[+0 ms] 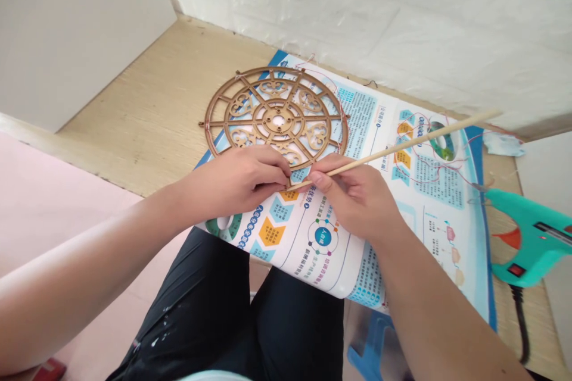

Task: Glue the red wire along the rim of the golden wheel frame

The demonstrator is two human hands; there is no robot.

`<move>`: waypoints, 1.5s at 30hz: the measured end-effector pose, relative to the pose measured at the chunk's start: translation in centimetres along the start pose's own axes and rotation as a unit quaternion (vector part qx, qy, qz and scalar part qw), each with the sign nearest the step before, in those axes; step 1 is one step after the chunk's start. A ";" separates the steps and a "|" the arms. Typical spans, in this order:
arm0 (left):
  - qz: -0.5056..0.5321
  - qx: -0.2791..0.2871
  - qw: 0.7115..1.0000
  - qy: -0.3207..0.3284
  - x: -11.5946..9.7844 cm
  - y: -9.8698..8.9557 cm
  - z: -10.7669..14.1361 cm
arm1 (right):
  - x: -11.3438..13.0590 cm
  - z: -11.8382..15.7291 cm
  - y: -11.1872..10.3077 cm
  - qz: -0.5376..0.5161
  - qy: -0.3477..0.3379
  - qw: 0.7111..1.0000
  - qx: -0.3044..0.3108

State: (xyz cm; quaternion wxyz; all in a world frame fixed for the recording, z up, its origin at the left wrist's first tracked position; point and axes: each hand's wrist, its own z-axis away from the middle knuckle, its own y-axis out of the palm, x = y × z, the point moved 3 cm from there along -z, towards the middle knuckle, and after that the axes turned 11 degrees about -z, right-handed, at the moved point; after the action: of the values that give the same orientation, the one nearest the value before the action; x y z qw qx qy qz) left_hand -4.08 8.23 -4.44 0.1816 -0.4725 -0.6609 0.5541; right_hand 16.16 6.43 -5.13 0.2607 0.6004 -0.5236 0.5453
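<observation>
A round brown openwork wheel [279, 121] lies flat on a printed sheet [295, 244]. My right hand [353, 193] grips a long thin wooden stick [402, 146], which slants up to the right, its lower tip near the wheel's front rim. My left hand [250, 181] is closed at that rim, its fingertips pressed together beside the stick's tip; what they hold, if anything, is hidden. Thin red thread [420, 180] lies loosely over the sheet's right part and also touches the wheel's rim.
A teal glue gun [527, 238] with a black cable stands at the right edge, its nozzle near the thread. Beyond the sheet are a small crumpled white piece [503, 144] and a pale wall [357, 6]. The wooden tabletop [147, 89] shows at left.
</observation>
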 end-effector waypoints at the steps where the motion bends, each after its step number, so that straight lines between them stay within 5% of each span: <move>1: 0.001 0.000 1.000 0.002 0.1 0.0 0.0 | 0.2 0.0 0.1 0.009 -0.013 1.000 0.003; 6: 0.018 0.001 1.000 -0.002 0.3 0.2 0.1 | 1.3 0.0 0.6 0.079 -0.082 0.993 0.022; 13: 0.016 -0.004 1.000 -0.003 0.4 0.3 0.3 | 1.3 -0.1 0.2 0.092 -0.069 0.993 0.006; 32: -0.070 0.007 0.997 0.037 0.0 0.6 0.1 | -0.9 -0.1 -0.2 -0.091 0.106 0.989 -0.047; 37: -0.090 -0.005 0.994 0.064 0.0 0.8 0.2 | -0.5 -0.4 -0.1 -0.046 0.146 0.986 -0.059; 45: -0.113 -0.021 0.992 0.054 -0.2 1.0 0.1 | -0.9 -0.2 -0.2 -0.058 0.130 0.986 -0.085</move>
State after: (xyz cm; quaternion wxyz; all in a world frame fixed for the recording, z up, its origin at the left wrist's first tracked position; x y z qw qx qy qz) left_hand -3.67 7.95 -5.29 0.2685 -0.4272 -0.7110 0.4898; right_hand 16.41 7.00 -5.81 0.4075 0.5295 -0.4945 0.5560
